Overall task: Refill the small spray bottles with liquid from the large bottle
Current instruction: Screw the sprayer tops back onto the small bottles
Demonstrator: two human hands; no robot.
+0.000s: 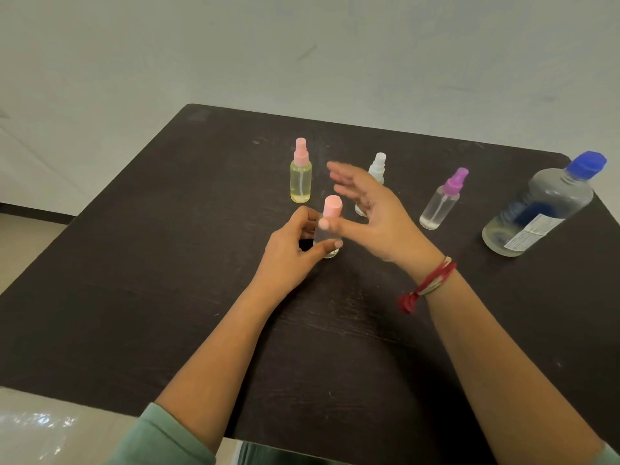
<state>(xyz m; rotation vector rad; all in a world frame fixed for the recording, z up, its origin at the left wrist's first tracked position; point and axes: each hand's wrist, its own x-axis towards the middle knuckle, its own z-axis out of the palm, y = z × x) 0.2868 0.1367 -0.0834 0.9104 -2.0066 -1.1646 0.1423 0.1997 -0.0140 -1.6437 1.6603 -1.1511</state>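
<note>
Dark table [167, 297] holds 4 small spray bottles [301, 182], 1 large bottle [540, 209].

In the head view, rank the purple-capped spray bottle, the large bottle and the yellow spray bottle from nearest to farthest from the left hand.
From the left hand:
1. Yellow spray bottle, just beyond it.
2. Purple-capped spray bottle, to its right.
3. Large bottle, at the table's right edge.

Dark brown table [167, 297], yellow bottle [300, 182] (pink-capped), purple-capped bottle [439, 204], blue-capped large bottle [540, 209].
</note>
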